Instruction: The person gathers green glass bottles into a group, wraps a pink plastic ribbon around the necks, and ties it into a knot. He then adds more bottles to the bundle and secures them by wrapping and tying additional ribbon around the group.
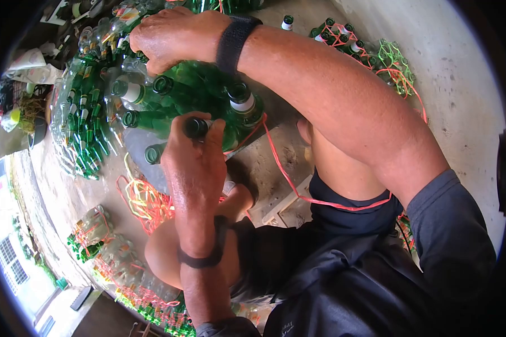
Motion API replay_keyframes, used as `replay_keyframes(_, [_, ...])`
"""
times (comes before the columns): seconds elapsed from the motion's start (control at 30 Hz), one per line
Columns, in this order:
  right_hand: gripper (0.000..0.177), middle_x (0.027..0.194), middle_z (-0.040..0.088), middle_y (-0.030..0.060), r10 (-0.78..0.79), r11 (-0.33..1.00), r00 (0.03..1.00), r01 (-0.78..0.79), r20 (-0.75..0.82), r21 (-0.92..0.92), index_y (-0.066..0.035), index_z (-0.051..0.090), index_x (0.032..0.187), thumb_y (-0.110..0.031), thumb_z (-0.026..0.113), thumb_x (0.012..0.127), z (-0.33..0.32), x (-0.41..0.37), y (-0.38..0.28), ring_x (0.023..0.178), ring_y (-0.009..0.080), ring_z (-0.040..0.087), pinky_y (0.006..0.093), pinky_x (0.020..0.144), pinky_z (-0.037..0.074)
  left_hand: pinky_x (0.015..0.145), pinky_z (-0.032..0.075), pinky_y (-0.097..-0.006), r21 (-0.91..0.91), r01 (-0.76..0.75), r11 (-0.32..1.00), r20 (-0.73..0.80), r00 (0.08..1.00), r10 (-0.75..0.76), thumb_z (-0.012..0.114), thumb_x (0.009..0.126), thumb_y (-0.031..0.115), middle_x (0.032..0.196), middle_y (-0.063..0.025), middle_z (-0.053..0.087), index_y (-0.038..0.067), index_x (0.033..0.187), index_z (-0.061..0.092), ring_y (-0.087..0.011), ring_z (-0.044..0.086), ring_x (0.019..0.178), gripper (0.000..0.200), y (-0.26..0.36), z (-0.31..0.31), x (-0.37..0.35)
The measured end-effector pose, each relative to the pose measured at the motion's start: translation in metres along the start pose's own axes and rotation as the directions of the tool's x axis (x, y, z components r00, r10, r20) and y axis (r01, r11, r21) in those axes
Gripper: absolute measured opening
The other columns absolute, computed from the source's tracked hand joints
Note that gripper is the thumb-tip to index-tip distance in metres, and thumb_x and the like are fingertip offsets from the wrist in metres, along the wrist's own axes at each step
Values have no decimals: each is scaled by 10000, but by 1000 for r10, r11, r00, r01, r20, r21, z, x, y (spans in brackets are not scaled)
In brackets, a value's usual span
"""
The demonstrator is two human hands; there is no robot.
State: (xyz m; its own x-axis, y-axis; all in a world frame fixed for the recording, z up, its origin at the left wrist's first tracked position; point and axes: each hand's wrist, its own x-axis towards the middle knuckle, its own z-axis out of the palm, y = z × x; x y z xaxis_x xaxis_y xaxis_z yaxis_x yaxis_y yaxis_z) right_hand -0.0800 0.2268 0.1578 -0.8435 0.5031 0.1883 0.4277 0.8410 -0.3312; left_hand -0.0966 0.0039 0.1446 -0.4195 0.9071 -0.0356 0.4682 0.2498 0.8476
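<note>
My left hand [194, 160] is closed round the neck of a green glass bottle [195, 128], with the thumb and fingers near its dark mouth. Farther up, my right hand [171, 39] is curled over what looks like another bottle's neck, mostly hidden by the fingers. Between and around my hands stand several green bottles, among them a white-collared bottle [243, 104] and an open-mouthed bottle [163, 85]. Red plastic twine [287, 177] runs from this cluster across my leg.
A large stack of green bottles [84, 112] lies at the left. Tangled red and yellow twine [143, 202] rests on the concrete floor. Bundled bottles [343, 36] and green twine [396, 64] are by the wall. Clear bottles [115, 253] sit at lower left.
</note>
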Motion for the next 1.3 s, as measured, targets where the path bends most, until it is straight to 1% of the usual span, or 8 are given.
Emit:
replay_keyframes(0.1, [297,940,777,151,20,1000,1000,-20,19,-2,-82,757,935,-243,808,691,-4,-1,-1,969,383,757,528,803,580,588,523,-305,-27,89,996,45,995,-88,768,988,131,814,-123,699,-6,1149,643,-142,653,617,246,12,-2,-5])
replay_keyframes(0.17, [407,1128,780,145,42,999,994,-39,105,-33,-102,775,1152,-203,772,758,-10,-2,-5,1091,341,752,495,883,604,584,524,-301,-38,95,995,59,994,-93,765,987,127,813,-118,701,-7,1158,641,-142,661,619,250,11,-3,-5])
replay_keyframes(0.3, [403,1137,780,144,34,998,995,-30,97,-47,-100,773,1149,-208,771,760,-2,-1,-1,1086,350,753,497,888,604,581,526,-298,-8,137,991,71,988,-136,767,981,124,810,-104,699,-5,1166,645,-140,662,610,257,13,-5,-7])
replay_keyframes(0.37, [329,994,771,177,-17,1000,999,17,-49,0,-75,753,1003,-247,797,725,5,-2,3,990,402,749,540,835,581,583,525,-301,-20,165,986,63,985,-163,775,973,122,804,-103,698,-2,1166,648,-141,663,613,262,15,-4,-10])
replay_keyframes(0.47, [341,1023,759,204,-43,999,998,43,-40,15,-62,750,1017,-256,789,739,8,-1,9,991,414,738,519,840,588,590,523,-305,-26,160,987,43,986,-159,789,955,116,800,-104,700,4,1164,656,-145,666,622,272,11,-2,-13])
replay_keyframes(0.6, [275,938,759,215,-55,998,997,55,-50,-15,-40,742,914,-212,755,700,9,1,8,921,442,740,538,808,591,612,526,-318,-41,149,988,50,988,-147,799,938,115,818,-123,710,11,1163,661,-166,668,629,284,10,-3,-15])
replay_keyframes(0.87, [269,871,740,248,-41,999,993,43,-111,14,-5,742,852,-232,765,711,6,-3,7,852,469,732,551,763,588,669,551,-397,-6,119,993,74,990,-119,797,928,136,895,-212,711,-1,1154,657,-320,717,695,299,5,-3,-15])
replay_keyframes(1.3, [270,813,726,208,-36,999,986,38,-162,11,-29,732,825,-261,814,716,14,-1,9,813,442,726,547,726,570,687,558,-421,-9,108,994,85,991,-107,796,925,131,987,-242,707,-12,1158,643,-354,729,744,314,6,-4,-16])
